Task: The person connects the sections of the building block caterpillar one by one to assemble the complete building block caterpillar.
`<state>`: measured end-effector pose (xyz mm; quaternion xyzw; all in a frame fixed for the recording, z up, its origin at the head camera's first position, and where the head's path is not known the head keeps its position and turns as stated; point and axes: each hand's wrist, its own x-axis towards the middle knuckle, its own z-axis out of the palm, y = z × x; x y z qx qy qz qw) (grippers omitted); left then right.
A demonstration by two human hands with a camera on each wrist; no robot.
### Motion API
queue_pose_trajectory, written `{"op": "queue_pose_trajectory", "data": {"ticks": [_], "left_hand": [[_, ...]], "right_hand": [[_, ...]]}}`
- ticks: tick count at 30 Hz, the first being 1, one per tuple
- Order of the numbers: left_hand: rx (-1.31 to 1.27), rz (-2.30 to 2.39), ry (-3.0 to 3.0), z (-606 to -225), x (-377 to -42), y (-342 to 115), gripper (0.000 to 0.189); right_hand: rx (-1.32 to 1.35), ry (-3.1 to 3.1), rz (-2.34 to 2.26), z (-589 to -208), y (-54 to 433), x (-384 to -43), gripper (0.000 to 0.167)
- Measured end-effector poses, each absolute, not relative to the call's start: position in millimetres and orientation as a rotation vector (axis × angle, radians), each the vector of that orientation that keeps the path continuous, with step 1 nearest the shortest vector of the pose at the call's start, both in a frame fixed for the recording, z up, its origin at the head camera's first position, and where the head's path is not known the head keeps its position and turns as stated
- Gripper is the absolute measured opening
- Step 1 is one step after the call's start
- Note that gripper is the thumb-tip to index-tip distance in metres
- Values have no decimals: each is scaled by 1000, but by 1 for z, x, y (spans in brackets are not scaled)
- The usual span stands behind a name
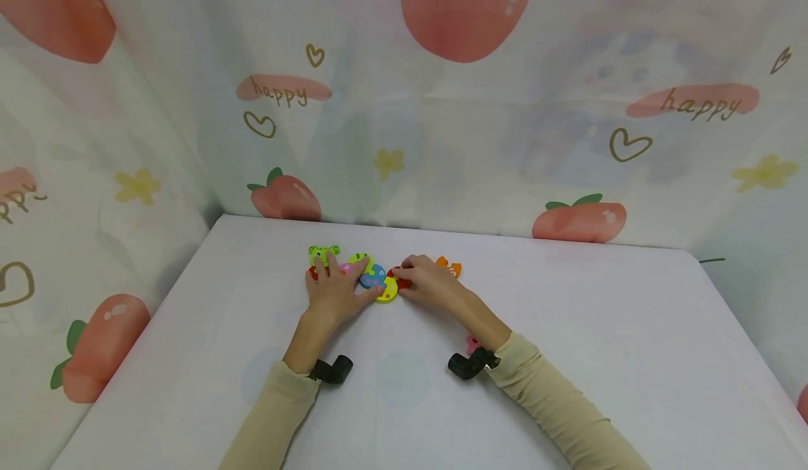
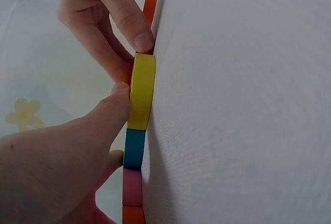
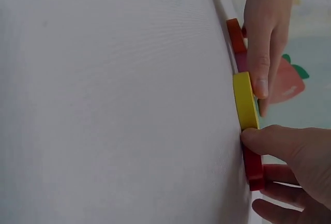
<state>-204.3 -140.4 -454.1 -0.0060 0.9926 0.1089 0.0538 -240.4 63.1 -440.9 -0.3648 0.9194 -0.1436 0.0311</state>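
Observation:
A row of colourful flat puzzle pieces lies on the white table. My left hand [image 1: 333, 294] spreads over its left part, fingers on the pieces and thumb touching the yellow piece [image 2: 142, 92]. Beside the yellow one, my right hand [image 1: 435, 284] pinches a red piece [image 3: 252, 167] between thumb and fingers, against the yellow edge. A blue piece [image 1: 371, 278] and a green piece [image 1: 362, 260] show between the hands. The green animal-head piece [image 1: 322, 252] stands out beyond my left fingertips. Pink and orange-red pieces under the left hand are partly hidden.
An orange piece [image 1: 449, 267] lies just beyond the right hand. Partly covered by the right wrist's black camera [image 1: 470, 365] is a pink piece [image 1: 473, 344]. A printed curtain [image 1: 442, 140] hangs behind the table [image 1: 600, 358].

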Motion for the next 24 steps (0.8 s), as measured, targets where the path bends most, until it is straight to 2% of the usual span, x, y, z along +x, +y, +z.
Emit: {"op": "queue_pose_trajectory", "data": {"ticks": [12,24], "left_hand": [[-41,319,3013,-456,-206,-139,77],[-28,333,3000,-455,-205,-140,76]], "right_hand": [[-909,2805,-585,-430,105,-222,56],[-857,2844,-600,-429,164,-185,56]]}}
